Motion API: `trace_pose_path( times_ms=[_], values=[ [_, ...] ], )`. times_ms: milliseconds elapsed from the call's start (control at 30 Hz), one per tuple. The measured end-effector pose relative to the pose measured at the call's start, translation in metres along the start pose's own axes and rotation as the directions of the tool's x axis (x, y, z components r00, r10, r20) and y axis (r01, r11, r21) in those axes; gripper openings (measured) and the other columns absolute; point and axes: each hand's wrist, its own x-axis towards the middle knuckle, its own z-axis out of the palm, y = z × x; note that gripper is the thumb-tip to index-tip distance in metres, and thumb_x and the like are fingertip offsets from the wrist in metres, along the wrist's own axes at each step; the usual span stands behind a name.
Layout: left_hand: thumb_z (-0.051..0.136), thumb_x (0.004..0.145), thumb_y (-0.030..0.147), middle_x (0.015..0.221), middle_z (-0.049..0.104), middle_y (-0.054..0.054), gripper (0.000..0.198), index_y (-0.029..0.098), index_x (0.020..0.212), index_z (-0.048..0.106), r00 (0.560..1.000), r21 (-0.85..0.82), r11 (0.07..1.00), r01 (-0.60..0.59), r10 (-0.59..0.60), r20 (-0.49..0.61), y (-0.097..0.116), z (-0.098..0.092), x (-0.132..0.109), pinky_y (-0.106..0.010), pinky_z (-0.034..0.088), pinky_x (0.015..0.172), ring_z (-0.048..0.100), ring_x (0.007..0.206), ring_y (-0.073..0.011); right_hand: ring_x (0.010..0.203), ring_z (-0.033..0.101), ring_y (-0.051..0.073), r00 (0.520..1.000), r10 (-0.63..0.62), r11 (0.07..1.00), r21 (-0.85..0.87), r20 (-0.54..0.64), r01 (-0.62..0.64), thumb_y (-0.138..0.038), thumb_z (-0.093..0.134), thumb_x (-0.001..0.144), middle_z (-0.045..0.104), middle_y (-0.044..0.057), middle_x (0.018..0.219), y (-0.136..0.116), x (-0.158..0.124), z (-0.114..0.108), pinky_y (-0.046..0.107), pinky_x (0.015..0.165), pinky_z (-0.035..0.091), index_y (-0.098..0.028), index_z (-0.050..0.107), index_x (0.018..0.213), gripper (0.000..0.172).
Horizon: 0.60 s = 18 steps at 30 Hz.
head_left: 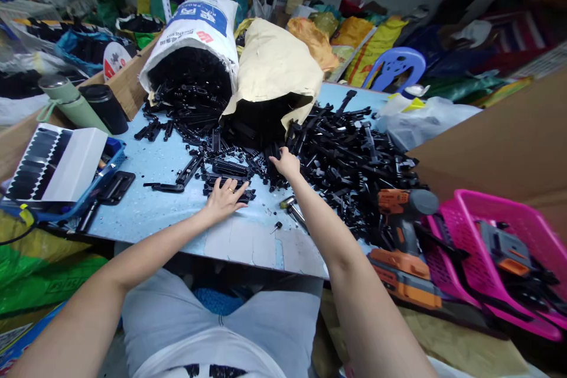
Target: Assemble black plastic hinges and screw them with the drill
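Observation:
My left hand (224, 198) lies flat, fingers spread, on the light blue table (155, 201), its fingertips touching a small stack of black plastic strips (228, 180). My right hand (286, 163) reaches into the edge of a big heap of black plastic parts (349, 159), fingers curled down among them; what they grip is hidden. A metal bit (292, 208) lies on the table between my forearms.
Two open sacks, one white (195, 29) and one tan (274, 65), spill black parts at the back. An orange cordless drill (401, 230) and a pink basket (496, 260) sit at right. A blue tray with a white box (57, 162) and two flasks (84, 106) stand left.

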Motion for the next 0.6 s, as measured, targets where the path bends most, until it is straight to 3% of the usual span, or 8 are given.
trace_pose_path(
  times_ms=[67, 133, 233, 300, 333, 400, 500, 600],
  values=[
    [0.044, 0.091, 0.042, 0.127, 0.049, -0.016, 0.051, 0.016, 0.135, 0.04, 0.986, -0.022, 0.988, 0.155, -0.156, -0.061, -0.024, -0.006, 0.015, -0.046, 0.029, 0.101, 0.042, 0.119, -0.0296, 0.098, 0.056, 0.027, 0.994, -0.058, 0.989, 0.128, -0.088, 0.069, -0.041, 0.054, 0.085, 0.061, 0.018, 0.107, -0.005, -0.012, -0.009, 0.038, 0.084, 0.042, -0.009, 0.049, 0.124, 0.051],
    [0.042, 0.091, 0.036, 0.123, 0.051, -0.018, 0.046, 0.012, 0.13, 0.044, 0.922, -0.043, 0.927, 0.373, -0.376, -0.094, -0.061, -0.011, 0.03, -0.042, 0.036, 0.094, 0.045, 0.113, -0.0297, 0.095, 0.056, 0.024, 0.949, -0.26, 0.922, 0.247, -0.178, 0.298, -0.043, 0.054, 0.085, 0.061, 0.016, 0.107, -0.008, -0.051, -0.018, 0.037, 0.083, 0.044, -0.011, 0.052, 0.121, 0.048],
    [0.044, 0.088, 0.025, 0.119, 0.051, -0.02, 0.039, 0.009, 0.123, 0.049, 0.803, -0.059, 0.807, 0.587, -0.59, -0.087, -0.13, -0.01, 0.05, -0.041, 0.04, 0.088, 0.046, 0.11, -0.0314, 0.09, 0.057, 0.019, 0.728, -0.684, 0.659, 0.395, -0.037, 0.639, -0.044, 0.052, 0.087, 0.062, 0.01, 0.1, 0.003, -0.143, -0.022, 0.034, 0.08, 0.047, -0.018, 0.059, 0.113, 0.037],
    [0.044, 0.085, 0.018, 0.123, 0.049, -0.019, 0.037, 0.012, 0.121, 0.052, 0.831, -0.075, 0.83, 0.552, -0.556, -0.035, -0.17, -0.005, 0.063, -0.043, 0.039, 0.089, 0.044, 0.113, -0.0317, 0.087, 0.057, 0.018, 0.611, -0.784, 0.597, 0.401, 0.107, 0.695, -0.041, 0.051, 0.089, 0.062, 0.008, 0.096, 0.021, -0.2, -0.015, 0.032, 0.078, 0.047, -0.02, 0.057, 0.117, 0.036],
    [0.044, 0.083, 0.015, 0.125, 0.049, -0.017, 0.037, 0.015, 0.118, 0.054, 0.861, -0.087, 0.858, 0.506, -0.508, 0.0, -0.185, -0.002, 0.071, -0.043, 0.038, 0.09, 0.043, 0.115, -0.0312, 0.089, 0.056, 0.019, 0.606, -0.779, 0.62, 0.349, 0.162, 0.703, -0.039, 0.05, 0.09, 0.062, 0.009, 0.099, 0.032, -0.219, -0.01, 0.034, 0.079, 0.047, -0.021, 0.056, 0.12, 0.036],
    [0.046, 0.081, 0.013, 0.124, 0.052, -0.013, 0.032, 0.019, 0.109, 0.06, 0.905, -0.112, 0.898, 0.425, -0.42, 0.07, -0.205, 0.002, 0.086, -0.045, 0.036, 0.093, 0.041, 0.117, -0.0304, 0.09, 0.057, 0.02, 0.714, -0.685, 0.726, 0.221, 0.147, 0.651, -0.039, 0.048, 0.091, 0.062, 0.01, 0.1, 0.052, -0.235, -0.001, 0.035, 0.079, 0.047, -0.02, 0.057, 0.121, 0.037],
    [0.057, 0.077, 0.016, 0.114, 0.057, -0.015, 0.016, 0.016, 0.091, 0.063, 0.91, -0.129, 0.903, 0.41, -0.396, 0.125, -0.213, 0.001, 0.103, -0.048, 0.034, 0.093, 0.043, 0.114, -0.0325, 0.097, 0.056, 0.025, 0.849, -0.514, 0.857, 0.058, 0.123, 0.511, -0.045, 0.049, 0.089, 0.061, 0.012, 0.105, 0.065, -0.222, 0.006, 0.04, 0.084, 0.045, -0.019, 0.056, 0.122, 0.043],
    [0.06, 0.078, 0.023, 0.104, 0.06, -0.017, 0.01, 0.013, 0.08, 0.059, 0.903, -0.145, 0.892, 0.428, -0.415, 0.112, -0.207, -0.01, 0.105, -0.047, 0.035, 0.092, 0.048, 0.108, -0.0316, 0.1, 0.055, 0.028, 0.872, -0.469, 0.881, 0.007, 0.137, 0.473, -0.049, 0.051, 0.086, 0.061, 0.012, 0.106, 0.053, -0.206, 0.007, 0.043, 0.086, 0.043, -0.02, 0.053, 0.127, 0.05]
  ],
)
